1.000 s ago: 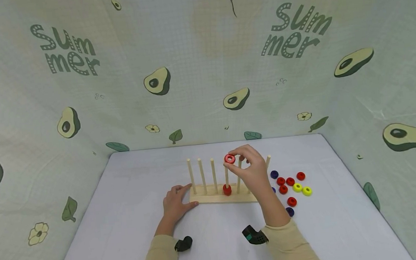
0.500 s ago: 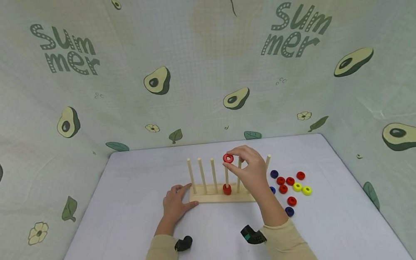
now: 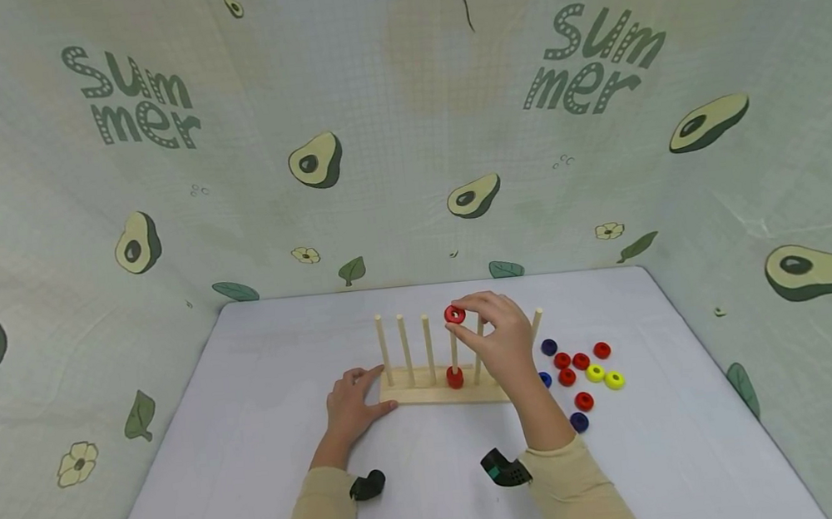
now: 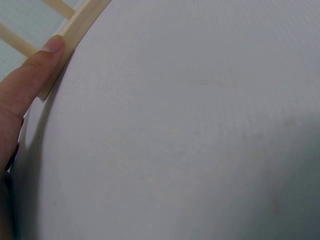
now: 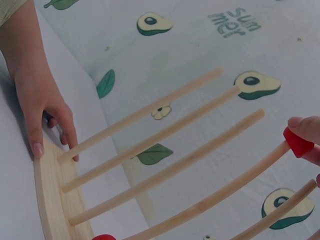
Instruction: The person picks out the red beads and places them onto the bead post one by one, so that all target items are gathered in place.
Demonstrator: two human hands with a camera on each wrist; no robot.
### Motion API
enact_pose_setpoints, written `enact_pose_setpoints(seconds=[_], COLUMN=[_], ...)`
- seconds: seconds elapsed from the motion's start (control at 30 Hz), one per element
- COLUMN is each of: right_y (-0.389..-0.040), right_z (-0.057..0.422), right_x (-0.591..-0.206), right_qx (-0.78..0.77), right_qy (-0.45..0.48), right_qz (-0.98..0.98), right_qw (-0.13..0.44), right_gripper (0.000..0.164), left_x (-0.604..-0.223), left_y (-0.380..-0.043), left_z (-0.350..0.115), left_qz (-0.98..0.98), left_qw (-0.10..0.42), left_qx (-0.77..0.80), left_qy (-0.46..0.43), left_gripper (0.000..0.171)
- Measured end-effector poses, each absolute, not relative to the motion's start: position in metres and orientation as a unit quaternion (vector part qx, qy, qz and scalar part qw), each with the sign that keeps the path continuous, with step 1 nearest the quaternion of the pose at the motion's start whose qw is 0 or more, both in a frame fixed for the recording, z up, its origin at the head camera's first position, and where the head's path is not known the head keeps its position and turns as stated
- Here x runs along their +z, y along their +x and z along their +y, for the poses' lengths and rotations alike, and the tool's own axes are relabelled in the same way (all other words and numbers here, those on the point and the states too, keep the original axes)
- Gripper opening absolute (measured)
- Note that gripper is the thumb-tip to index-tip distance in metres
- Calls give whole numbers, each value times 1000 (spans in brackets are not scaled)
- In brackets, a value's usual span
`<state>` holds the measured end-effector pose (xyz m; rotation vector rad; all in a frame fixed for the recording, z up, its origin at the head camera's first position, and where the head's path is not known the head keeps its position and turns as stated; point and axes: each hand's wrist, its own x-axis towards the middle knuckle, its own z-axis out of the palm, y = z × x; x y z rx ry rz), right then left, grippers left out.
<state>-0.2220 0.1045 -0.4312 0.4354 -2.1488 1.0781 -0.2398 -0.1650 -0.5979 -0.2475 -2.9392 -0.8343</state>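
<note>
My right hand (image 3: 504,336) pinches a red ring (image 3: 455,314) between thumb and fingers, right at the top of a wooden peg (image 3: 454,348). In the right wrist view, that red ring (image 5: 298,143) sits at the peg's tip. Lower down, another red ring (image 3: 455,378) lies around the same peg at the base. The wooden peg rack (image 3: 417,395) carries a row of several upright pegs, its right part hidden behind my right hand. My left hand (image 3: 350,405) holds the rack's left end, thumb on the front edge and fingers behind. The left wrist view shows the thumb (image 4: 42,62) against the wood.
Right of the rack lie several loose rings: red rings (image 3: 583,402), two yellow rings (image 3: 614,380) and blue rings (image 3: 579,422). A white-covered table (image 3: 247,376) meets a printed cloth backdrop (image 3: 399,236) at its far edge and sides.
My right hand has shifted slightly left with the red ring, bringing it to the peg's top. The left hand stays on the rack's end.
</note>
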Motion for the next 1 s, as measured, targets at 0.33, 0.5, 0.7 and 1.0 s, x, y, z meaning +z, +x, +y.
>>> enact_pose_setpoints(seconds=[0.33,0.5,0.7,1.0], right_y=[-223,-222,-222,-222], right_z=[106,106,106,106], right_x=[-431,-429,-428,-426], right_qx=[387,380,377,375], right_qy=[167,164,154,149], right_qz=[-839,-846,-854,-860], right_qw=[345,337,323,313], right_gripper=[28,28,27,26], left_x=[-597,-597,-596,-598], left_y=[-240,-239,-239,-239], left_z=[-163,-163,-164,-164], left_qz=[-959,-960,-960,-959], left_qw=[41,42,46,37], left_qx=[-270,-268,-267,-273], left_qy=[-71,-72,-77,-72], left_gripper=[74,74,74,75])
